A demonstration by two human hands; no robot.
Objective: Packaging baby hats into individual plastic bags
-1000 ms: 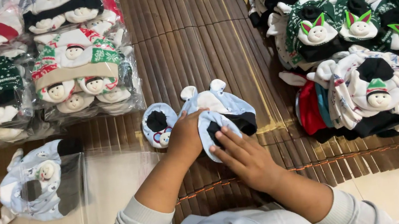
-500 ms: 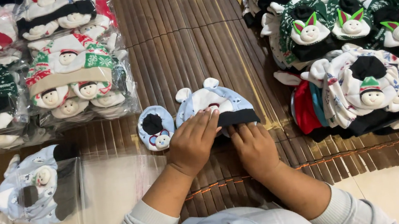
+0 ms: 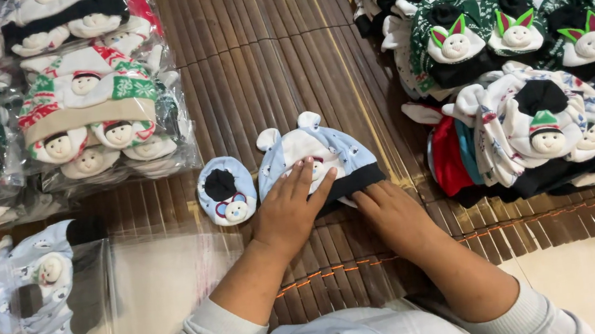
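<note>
Baby hat (image 3: pixel 322 153), light blue with a dark cuff and small white ears, lies flat on the brown slatted mat (image 3: pixel 263 59), between a small blue mitten (image 3: pixel 225 190) on its left and a stack of loose hats (image 3: pixel 532 125) on its right. Left hand (image 3: pixel 289 209) rests palm-down on the hat, fingers (image 3: pixel 306 177) spread wide and flat. Right hand (image 3: pixel 390 212) presses the dark cuff, fingers together, gripping nothing. Bagged hats (image 3: pixel 86 116) sit at upper left; one bagged blue set (image 3: pixel 39 293) lies lower left.
</note>
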